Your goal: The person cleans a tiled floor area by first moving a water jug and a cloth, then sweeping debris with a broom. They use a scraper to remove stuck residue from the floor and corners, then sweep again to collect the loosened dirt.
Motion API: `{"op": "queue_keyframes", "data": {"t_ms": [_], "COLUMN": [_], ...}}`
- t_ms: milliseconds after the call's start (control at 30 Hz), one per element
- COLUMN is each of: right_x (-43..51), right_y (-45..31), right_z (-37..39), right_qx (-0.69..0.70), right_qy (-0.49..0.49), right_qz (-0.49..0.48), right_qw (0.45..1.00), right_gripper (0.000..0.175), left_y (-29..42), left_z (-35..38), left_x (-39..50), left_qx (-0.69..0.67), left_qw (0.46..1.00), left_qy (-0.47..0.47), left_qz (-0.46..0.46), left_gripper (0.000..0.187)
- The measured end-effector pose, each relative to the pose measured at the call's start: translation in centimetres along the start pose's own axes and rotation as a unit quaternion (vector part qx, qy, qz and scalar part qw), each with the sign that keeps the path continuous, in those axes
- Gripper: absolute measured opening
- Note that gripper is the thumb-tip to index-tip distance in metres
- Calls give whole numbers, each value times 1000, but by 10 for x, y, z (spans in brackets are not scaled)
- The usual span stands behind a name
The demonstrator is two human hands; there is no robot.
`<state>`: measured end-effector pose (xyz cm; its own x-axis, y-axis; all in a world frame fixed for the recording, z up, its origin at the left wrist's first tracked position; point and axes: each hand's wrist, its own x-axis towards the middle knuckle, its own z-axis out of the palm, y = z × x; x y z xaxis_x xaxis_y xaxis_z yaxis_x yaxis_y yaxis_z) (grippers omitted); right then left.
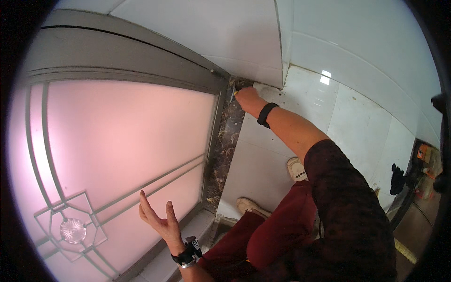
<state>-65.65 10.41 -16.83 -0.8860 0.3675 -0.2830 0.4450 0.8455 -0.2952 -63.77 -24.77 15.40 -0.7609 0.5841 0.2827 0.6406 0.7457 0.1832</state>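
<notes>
My right hand (247,98) is closed around a small scraper-like tool (233,93), of which only a thin blade edge and a bit of yellow show. The tool is over the dark marbled stone threshold (229,130), near its far end by the door frame; whether it touches the stone I cannot tell. My left hand (159,220) is raised with fingers apart, in front of the frosted glass door panel (134,134). Nothing is in its grasp, and it seems close to the glass. The hidden handle lies inside my right fist.
A grey door frame (141,53) borders the glass. White tiled walls (352,31) meet the pale tile floor (267,141), which has scattered specks of debris. A dark cloth-like item (397,179) lies at right, near an orange box (423,152). My shoes (252,206) stand beside the threshold.
</notes>
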Motion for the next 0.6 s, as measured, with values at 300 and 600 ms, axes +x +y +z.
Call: {"op": "queue_keyframes", "data": {"t_ms": [300, 600], "right_x": [4, -160], "right_y": [12, 70], "right_z": [19, 28], "right_qx": [32, 34], "right_qy": [157, 78], "right_qz": [15, 114], "right_qw": [987, 990], "right_gripper": [8, 30], "left_y": [4, -1], "left_z": [5, -2], "left_x": [3, 1], "left_qx": [1, -33], "left_qw": [1000, 999], "left_qy": [3, -1], "left_qz": [-5, -6], "left_gripper": [70, 70]}}
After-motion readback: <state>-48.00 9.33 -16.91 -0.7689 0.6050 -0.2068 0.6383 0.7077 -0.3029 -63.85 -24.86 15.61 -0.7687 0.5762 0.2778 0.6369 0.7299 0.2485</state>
